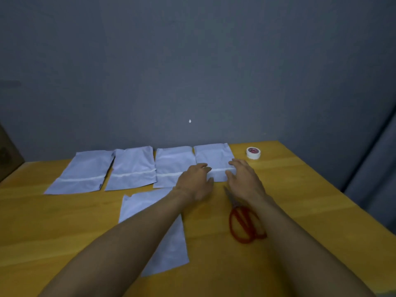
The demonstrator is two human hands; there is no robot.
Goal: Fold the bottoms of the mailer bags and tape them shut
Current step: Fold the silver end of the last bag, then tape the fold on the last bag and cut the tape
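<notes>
L hand (196,182) and R hand (244,179) both reach out to the rightmost mailer bag (214,156), at the far end of a row of four along the table's (304,189) back edge. The L hand's fingers (203,167) are spread and nearly straight, only lightly curved, w/ tips on the bag's lower left part and the thumb lying at the bag's near edge. The R hand's fingers (236,163) are likewise loose and extended, resting on the bag's right side, thumb pointing in toward the L one. Neither hand curls round anything; they flank and touch the bag's lower end. A white tape strip (219,169) shows btwn the two hands, across the bag. The rest of the row, going left: 3rd bag (171,160), 2nd bag (132,163) and leftmost bag (85,168). All are pale, lie flat side by side w/ edges touching or just overlapping, and each has a white strip across it near the bottom. A fifth, loose bag (147,207) lies nearer the person, tilted, w/ the L forearm crossing over it and hiding part. Red-handled scissors (242,227) lie on the table under the R forearm, which covers part of the blades and one loop. A white tape roll (253,153) sits flat just right of the rightmost bag, apart from it; its core has a red label, print too small to read. Grey wall (192,61) behind; a brown box-like thing (8,157) is at the L edge, cut off. No legible writing on the bags.
</notes>
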